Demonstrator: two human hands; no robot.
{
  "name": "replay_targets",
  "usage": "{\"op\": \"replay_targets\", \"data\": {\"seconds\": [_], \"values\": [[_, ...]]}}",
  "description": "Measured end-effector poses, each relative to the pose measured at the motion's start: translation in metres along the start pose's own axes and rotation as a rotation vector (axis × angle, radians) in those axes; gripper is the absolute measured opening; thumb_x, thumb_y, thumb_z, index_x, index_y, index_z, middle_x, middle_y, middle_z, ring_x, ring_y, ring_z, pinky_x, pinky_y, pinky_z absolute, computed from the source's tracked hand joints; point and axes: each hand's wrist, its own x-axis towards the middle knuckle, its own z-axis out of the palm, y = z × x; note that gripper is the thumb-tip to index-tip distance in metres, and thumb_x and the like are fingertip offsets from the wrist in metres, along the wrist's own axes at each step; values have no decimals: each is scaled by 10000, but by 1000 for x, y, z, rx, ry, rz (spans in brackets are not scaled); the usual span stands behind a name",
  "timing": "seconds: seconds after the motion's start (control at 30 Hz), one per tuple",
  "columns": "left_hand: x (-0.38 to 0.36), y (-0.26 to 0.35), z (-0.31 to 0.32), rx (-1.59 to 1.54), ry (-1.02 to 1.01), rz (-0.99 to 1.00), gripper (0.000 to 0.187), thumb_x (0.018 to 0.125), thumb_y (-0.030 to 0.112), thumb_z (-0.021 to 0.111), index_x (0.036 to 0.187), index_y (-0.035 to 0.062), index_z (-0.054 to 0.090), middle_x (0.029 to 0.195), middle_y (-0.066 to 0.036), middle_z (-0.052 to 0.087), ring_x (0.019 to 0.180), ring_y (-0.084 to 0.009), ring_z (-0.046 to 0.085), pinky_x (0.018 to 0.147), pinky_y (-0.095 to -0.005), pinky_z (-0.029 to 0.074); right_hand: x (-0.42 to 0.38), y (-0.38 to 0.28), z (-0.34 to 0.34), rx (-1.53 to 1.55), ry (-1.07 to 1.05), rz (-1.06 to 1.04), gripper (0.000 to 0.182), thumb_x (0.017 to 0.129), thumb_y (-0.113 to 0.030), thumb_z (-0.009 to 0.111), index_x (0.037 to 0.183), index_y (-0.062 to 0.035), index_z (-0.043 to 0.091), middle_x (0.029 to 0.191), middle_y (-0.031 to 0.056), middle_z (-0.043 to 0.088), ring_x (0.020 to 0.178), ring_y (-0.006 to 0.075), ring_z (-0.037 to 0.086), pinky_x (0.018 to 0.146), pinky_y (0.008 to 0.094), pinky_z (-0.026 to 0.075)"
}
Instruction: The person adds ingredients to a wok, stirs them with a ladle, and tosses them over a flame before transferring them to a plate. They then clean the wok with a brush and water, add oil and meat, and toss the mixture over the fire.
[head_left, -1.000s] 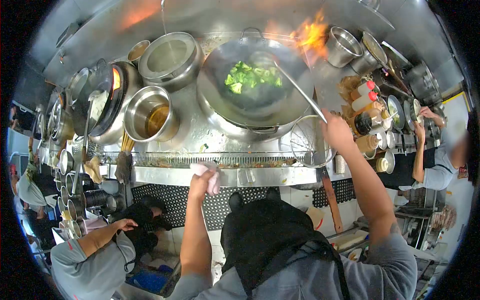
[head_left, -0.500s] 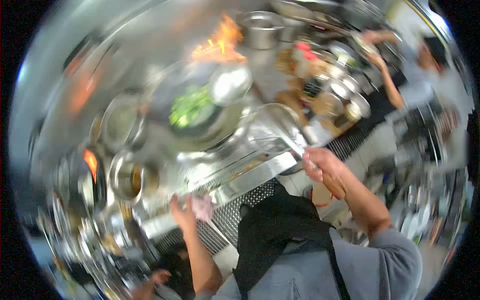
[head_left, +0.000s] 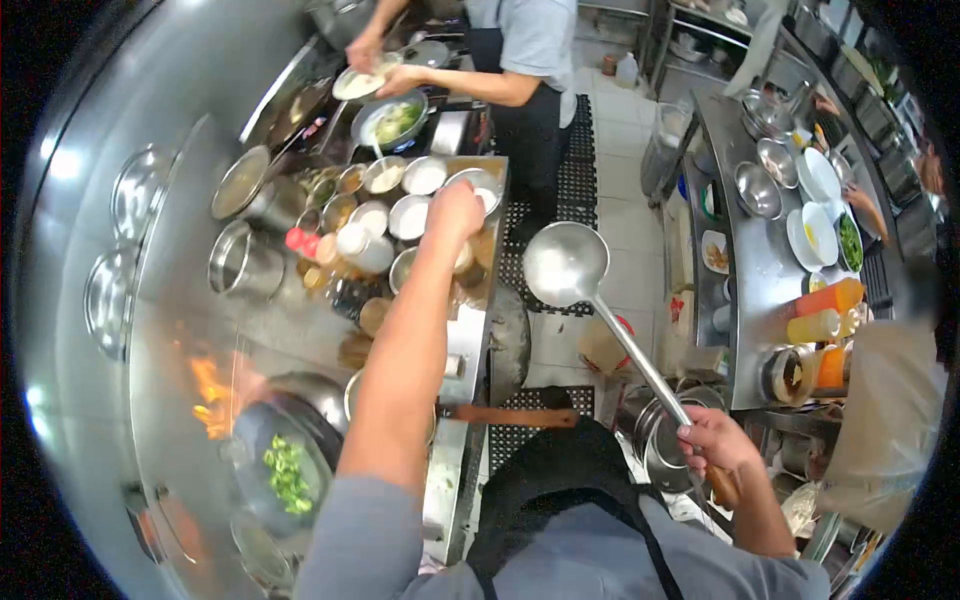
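Observation:
My right hand (head_left: 715, 450) grips the wooden-ended handle of a large steel ladle (head_left: 567, 264), its bowl raised over the floor. Stretched far forward, my left hand (head_left: 457, 212) is at the metal bowl (head_left: 484, 182) with white contents at the corner of the seasoning counter. Its fingers look curled down and closed; what they hold, if anything, is hidden. To the left, chopped green vegetables (head_left: 288, 477) sit in a wok (head_left: 262, 432) with flames (head_left: 212, 395) behind it. A long wooden handle (head_left: 515, 415) juts from under my left forearm.
Several seasoning bowls, a white container (head_left: 372, 252) and red-capped bottles (head_left: 301, 241) crowd the counter. A steel pot (head_left: 240, 262) stands behind them. Beyond, a co-worker (head_left: 522, 60) tips a bowl over a pan (head_left: 392, 122). A steel prep table (head_left: 752, 300) is on the right.
The view has swung right. My left hand has gone from beside a pink cloth to the seasoning bowls, no longer near the cloth. The ladle has swung away from the stove in my right hand.

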Motion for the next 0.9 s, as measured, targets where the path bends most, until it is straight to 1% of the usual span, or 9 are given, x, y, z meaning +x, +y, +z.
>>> {"op": "replay_targets", "data": {"seconds": [0.07,0.13,0.23,0.33,0.37,0.6,0.63,0.73,0.9], "values": [[112,-50,117,213,-277,-88,305,843,180,575,1083,39,699,1167,-183,647,1106,-327,615,941,-409,487,45,4,-20,72,19,-16,203,906,-139,601,1085,-58,548,650,-7,513,428,81,446,374,219,377],[113,-37,136,186,-239,-280,305,858,211,574,1089,60,703,1168,-158,659,1104,-284,627,945,-398,490,75,9,-29,130,14,-19,198,922,-134,583,1103,-62,544,642,-3,502,431,91,458,373,247,415],[144,-61,180,213,-407,-251,317,871,245,581,1114,77,695,1195,-145,653,1101,-262,632,944,-398,494,107,5,-34,161,23,6,101,931,-137,561,1000,-71,528,650,-8,494,453,91,457,393,256,411],[171,-112,246,306,-270,-345,345,877,269,581,1148,78,678,1245,-148,627,1129,-274,619,955,-411,490,129,-1,-36,115,35,36,74,935,-138,549,938,-81,501,660,-13,490,464,88,448,406,264,406],[158,-90,223,246,-218,-457,379,881,277,574,1167,43,659,1273,-167,605,1164,-294,597,966,-427,484,137,-1,-37,98,28,36,72,936,-138,547,942,-82,503,661,-14,490,463,88,446,405,264,405],[169,-104,210,284,-415,-292,344,845,233,586,1133,75,689,1246,-174,616,1129,-300,618,950,-399,497,181,-27,-26,20,-8,19,97,943,-168,549,945,-79,510,664,-18,487,480,87,469,410,265,413],[175,-108,202,193,-488,-354,288,797,120,620,1064,43,697,1148,-177,660,982,-264,682,848,-370,547,185,-34,-22,7,-7,18,101,945,-171,548,942,-77,510,665,-17,489,479,88,469,411,266,416],[179,-126,184,-840,-341,-897,204,727,-25,653,921,28,687,936,-176,677,800,-247,689,711,-347,587,192,-54,-14,4,-27,10,117,947,-180,549,944,-71,506,675,-13,493,475,89,474,412,265,426],[172,-63,96,-1131,-414,-573,145,692,-96,695,742,6,606,706,-105,609,659,-229,638,609,-329,597,201,-84,3,64,-67,-27,113,948,-179,553,986,-78,519,694,-11,502,461,77,459,404,248,411]]}}
